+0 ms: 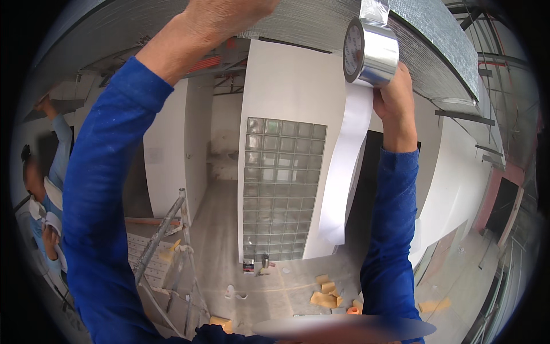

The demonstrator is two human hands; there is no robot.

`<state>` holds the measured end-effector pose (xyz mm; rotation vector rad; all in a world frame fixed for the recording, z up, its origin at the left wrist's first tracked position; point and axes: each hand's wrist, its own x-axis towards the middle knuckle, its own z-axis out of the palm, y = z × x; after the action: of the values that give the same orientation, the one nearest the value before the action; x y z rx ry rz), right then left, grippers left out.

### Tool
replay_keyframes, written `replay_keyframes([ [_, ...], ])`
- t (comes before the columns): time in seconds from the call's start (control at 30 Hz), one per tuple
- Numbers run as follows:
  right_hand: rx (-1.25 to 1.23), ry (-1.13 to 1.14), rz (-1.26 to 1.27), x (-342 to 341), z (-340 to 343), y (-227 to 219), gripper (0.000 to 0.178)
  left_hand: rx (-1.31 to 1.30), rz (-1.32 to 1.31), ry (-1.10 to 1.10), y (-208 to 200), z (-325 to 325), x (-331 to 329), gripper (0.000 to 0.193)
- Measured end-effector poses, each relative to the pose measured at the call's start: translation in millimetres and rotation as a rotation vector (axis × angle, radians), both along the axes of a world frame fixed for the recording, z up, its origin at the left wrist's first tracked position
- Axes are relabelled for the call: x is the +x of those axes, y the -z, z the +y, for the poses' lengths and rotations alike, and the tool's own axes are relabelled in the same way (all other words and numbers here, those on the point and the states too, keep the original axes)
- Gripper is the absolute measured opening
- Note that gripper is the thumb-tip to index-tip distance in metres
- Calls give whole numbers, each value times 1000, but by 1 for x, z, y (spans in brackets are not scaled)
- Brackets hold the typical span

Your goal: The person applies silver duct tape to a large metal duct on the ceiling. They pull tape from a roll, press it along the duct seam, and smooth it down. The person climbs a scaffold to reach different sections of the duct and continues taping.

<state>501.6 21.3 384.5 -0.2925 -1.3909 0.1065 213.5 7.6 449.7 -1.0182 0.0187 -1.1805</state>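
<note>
Overhead, a duct wrapped in silvery foil insulation (309, 23) runs across the top of the view. Raised to its right part, my right hand (397, 94) grips a roll of foil tape (380, 54) with a shiny silver face and a dark core side. A strip of tape (375, 10) leads up from the roll to the duct. White backing paper (344, 172) hangs down in a long curl below the roll. My left hand (226, 20) is lifted against the duct at the upper left; the top edge cuts off its fingers.
A metal scaffold frame (172, 229) with a perforated platform (150, 252) stands below at left. At the far left, a co-worker (48, 189) reaches upward. A glass-block panel (283, 183) is in the white wall ahead. Brown paper scraps (326, 295) lie on the floor.
</note>
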Motion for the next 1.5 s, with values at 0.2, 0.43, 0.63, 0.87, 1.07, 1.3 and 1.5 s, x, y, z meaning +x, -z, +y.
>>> replay_keyframes([
  [0.2,18,60,-20,-4,-12,5,26,18,10,81,-17,0,66,44],
  [0.43,10,38,-21,-4,-18,1,29,116,-72,69,-28,1,81,18],
  [0.63,-5,67,-5,-7,-17,3,29,146,-51,91,-31,4,82,14],
  [0.87,0,36,-18,-5,-14,1,27,121,-14,116,-31,3,82,13],
  [1.07,-30,42,-13,-10,-16,6,24,80,37,99,-28,0,85,16],
  [1.3,-39,40,-19,-8,-15,7,24,75,108,95,-28,-1,83,21],
  [1.5,-55,3,5,-11,-5,7,24,-127,221,40,-27,-15,73,26],
])
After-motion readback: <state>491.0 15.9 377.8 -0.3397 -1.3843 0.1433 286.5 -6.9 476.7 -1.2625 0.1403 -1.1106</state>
